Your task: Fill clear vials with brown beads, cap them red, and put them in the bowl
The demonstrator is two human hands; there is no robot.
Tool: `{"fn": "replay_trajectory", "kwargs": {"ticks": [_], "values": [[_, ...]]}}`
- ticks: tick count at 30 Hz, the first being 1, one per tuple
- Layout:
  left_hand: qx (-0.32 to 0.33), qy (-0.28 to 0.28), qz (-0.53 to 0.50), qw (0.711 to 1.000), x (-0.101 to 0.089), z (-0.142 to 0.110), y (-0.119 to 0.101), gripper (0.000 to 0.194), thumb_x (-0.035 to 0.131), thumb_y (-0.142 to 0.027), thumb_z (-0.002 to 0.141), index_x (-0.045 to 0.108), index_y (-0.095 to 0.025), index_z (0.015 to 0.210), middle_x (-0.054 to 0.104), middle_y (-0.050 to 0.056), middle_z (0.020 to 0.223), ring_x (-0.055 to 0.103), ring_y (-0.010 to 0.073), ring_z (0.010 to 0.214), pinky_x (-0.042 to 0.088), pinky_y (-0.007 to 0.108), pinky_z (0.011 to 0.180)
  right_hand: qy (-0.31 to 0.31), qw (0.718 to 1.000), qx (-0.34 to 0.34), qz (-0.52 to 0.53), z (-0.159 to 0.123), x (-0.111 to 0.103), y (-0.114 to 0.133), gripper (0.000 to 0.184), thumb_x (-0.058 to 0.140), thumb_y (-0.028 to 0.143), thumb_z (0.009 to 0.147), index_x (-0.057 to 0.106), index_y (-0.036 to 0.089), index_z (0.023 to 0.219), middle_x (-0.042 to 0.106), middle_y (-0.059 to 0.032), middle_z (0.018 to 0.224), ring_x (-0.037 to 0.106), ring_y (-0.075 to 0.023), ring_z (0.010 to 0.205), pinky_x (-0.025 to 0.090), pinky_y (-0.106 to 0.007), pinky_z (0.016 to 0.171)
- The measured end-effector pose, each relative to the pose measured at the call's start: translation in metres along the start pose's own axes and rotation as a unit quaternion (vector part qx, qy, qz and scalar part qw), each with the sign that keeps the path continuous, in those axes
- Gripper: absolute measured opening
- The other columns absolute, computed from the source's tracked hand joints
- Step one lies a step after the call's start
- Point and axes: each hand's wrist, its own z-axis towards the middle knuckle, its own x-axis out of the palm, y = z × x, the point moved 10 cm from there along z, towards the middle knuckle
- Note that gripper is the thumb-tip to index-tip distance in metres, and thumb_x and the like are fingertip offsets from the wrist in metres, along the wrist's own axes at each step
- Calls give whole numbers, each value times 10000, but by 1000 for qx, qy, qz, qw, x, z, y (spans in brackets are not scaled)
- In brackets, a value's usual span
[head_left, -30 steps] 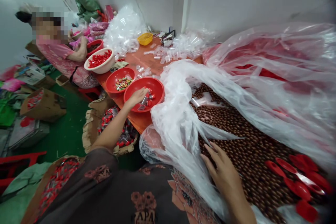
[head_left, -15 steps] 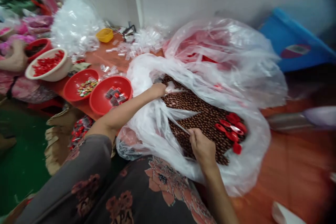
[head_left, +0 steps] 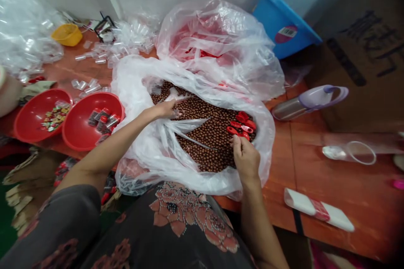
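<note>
A white plastic bag lies spread open, full of small round brown balls. My left hand is closed at the left side of the balls, with a small clear piece showing at its fingertips. Beside it a whitish piece lies on the balls. My right hand is pinched at the right side of the bag, its fingertips against a cluster of small red plastic pieces. Whatever the right fingers hold is hidden.
Two red bowls stand at left, holding wrapped bits and red-capped clear tubes. Loose clear tubes, a yellow basket and a bag of red pieces sit behind. A bottle and white packet lie at right.
My right hand has let go of the bag's plastic edge and moved to the red pieces. My left hand stays over the balls. The view has swung right.
</note>
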Motion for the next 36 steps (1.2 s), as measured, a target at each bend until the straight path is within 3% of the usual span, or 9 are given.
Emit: {"fn": "replay_trajectory", "kwargs": {"ticks": [4,8,12,16,20,28,36], "values": [[-72,60,-91,991,20,23,11,214,759,-173,687,701,-160,893,639,-14,656,583,124,556,432,215,588,-24,998,-54,-7,5,-2,8,433,345,466,1016,673,196,935,697,-100,954,627,-230,916,471,-355,838],[-63,93,-162,980,43,43,-3,155,721,-141,728,693,-154,880,642,-15,642,603,124,531,467,226,575,-40,997,-70,5,8,-7,4,359,385,408,1006,676,200,1037,685,-105,1051,618,-236,1013,485,-398,935],[-40,53,-225,972,54,54,-22,177,738,-164,725,719,-144,900,596,-30,548,512,107,446,425,225,509,-40,998,-56,7,10,-10,-5,339,410,387,995,687,197,1040,684,-112,1064,617,-246,1028,493,-424,948],[6,6,-279,960,54,58,-41,137,734,-148,697,735,-118,831,652,-11,632,537,103,544,427,214,556,-37,998,-46,13,12,-11,-7,345,410,383,993,691,189,1043,677,-118,1067,615,-248,1038,491,-431,957],[20,17,-382,924,63,57,-51,133,729,-143,702,737,-109,830,683,1,691,577,117,628,473,240,646,-33,998,-45,19,13,-10,-6,334,405,356,992,688,198,1071,676,-116,1091,605,-245,1063,481,-440,983],[-4,13,-547,837,61,38,-44,253,798,-130,705,683,-118,930,698,6,793,625,98,669,541,286,743,-12,992,-104,-69,24,5,1,355,425,298,985,688,175,1190,680,-142,1249,598,-274,1096,475,-465,984],[35,44,-648,760,42,-28,-65,411,870,-201,669,659,-125,1013,718,36,893,678,124,750,569,311,777,55,974,-134,-176,33,31,11,348,481,294,960,677,164,1216,670,-144,1080,570,-280,952,492,-421,853]]}}
